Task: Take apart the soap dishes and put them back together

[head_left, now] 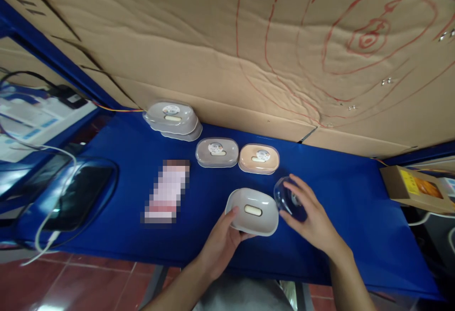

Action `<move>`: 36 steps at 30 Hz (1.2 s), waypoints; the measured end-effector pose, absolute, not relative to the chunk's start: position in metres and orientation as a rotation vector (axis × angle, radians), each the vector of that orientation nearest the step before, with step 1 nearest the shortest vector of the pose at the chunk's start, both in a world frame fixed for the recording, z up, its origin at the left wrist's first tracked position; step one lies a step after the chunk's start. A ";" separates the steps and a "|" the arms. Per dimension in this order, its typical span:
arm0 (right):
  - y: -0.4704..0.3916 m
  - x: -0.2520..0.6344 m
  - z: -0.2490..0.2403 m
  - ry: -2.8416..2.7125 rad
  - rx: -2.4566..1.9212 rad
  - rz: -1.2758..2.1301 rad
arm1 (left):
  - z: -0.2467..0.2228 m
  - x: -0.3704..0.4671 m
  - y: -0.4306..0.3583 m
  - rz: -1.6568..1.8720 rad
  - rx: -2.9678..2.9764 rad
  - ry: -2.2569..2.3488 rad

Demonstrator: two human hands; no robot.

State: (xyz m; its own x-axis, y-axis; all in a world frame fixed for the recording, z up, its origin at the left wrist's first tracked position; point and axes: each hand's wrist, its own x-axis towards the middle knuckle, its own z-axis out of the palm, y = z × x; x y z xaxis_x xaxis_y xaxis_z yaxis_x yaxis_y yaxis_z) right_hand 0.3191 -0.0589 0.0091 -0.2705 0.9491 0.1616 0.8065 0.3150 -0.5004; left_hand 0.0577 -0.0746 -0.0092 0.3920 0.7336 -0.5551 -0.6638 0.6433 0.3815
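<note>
My left hand (229, 235) grips a pale grey oval plastic box (267, 215), shaped like a soap box. Its thumb is over the near-left rim and its fingers are underneath. The box is uncovered, and a cream oval piece (252, 210) shows in its floor. To the right, my right hand (309, 211) holds a clear lid (281, 195) with a round sticker, close beside the box's right edge. Beyond my hands sit a lidded grey box (229, 152) and a lidded peach box (245, 160), side by side, each with a round label.
More lidded grey boxes (151, 117) are stacked at the back left. A phone-like item with a pixelated screen (165, 192) lies left of my hands. A dark tablet (81, 197) with cables is farther left. Cardboard (199, 41) walls the blue table (341, 183); a small carton (394, 183) stands right.
</note>
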 end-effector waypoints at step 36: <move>-0.084 0.251 0.036 -2.313 -0.871 0.331 | -0.012 0.058 -0.099 0.877 0.407 0.537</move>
